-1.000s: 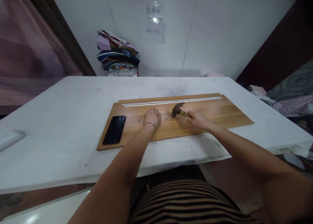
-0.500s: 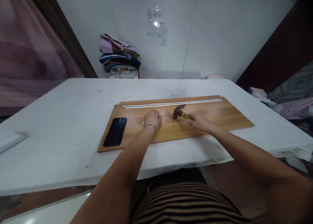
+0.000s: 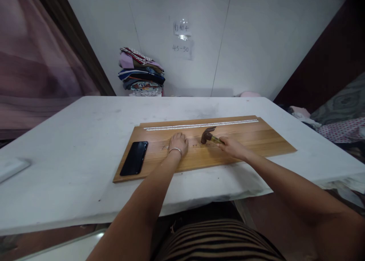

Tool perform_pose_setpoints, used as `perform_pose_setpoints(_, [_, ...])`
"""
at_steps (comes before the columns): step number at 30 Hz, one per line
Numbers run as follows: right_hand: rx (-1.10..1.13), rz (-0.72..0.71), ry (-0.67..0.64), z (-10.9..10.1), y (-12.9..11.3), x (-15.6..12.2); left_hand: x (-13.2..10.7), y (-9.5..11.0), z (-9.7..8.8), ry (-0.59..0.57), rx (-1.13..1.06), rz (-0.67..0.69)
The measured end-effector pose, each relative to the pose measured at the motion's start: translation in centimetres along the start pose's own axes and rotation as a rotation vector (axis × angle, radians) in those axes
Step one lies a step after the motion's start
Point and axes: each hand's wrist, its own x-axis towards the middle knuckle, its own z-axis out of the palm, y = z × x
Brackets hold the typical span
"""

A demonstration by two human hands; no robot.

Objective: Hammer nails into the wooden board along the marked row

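My right hand (image 3: 232, 147) grips the handle of a claw hammer (image 3: 209, 135), whose head is at or just over the wooden board (image 3: 245, 137). Its claw points away from me. Small dark marks or nail heads (image 3: 195, 146) run in a row on the board beside the hammer; they are too small to tell apart. To the left, my left hand (image 3: 178, 143) lies flat on the wood with its fingers stretched forward, a bracelet at the wrist. Several loose nails (image 3: 165, 147) rest just left of that hand, partly hidden by it.
A black phone (image 3: 134, 158) lies on the board's left end. Two white measuring strips (image 3: 199, 124) run along its far side. The board rests on a white-covered table (image 3: 71, 151). Folded cloths (image 3: 142, 73) are stacked at the back, against the wall.
The whole scene sits slightly lower in the picture, as the camera has tilted up. Both hands and the hammer keep nearly the same places over the board.
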Motion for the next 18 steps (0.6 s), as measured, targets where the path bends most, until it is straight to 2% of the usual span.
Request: perform_pose_setpoints(18, [0.005, -0.010, 0.007, 0.04, 0.63, 0.17, -0.02, 0.17, -0.21, -0.001, 0.005, 0.006])
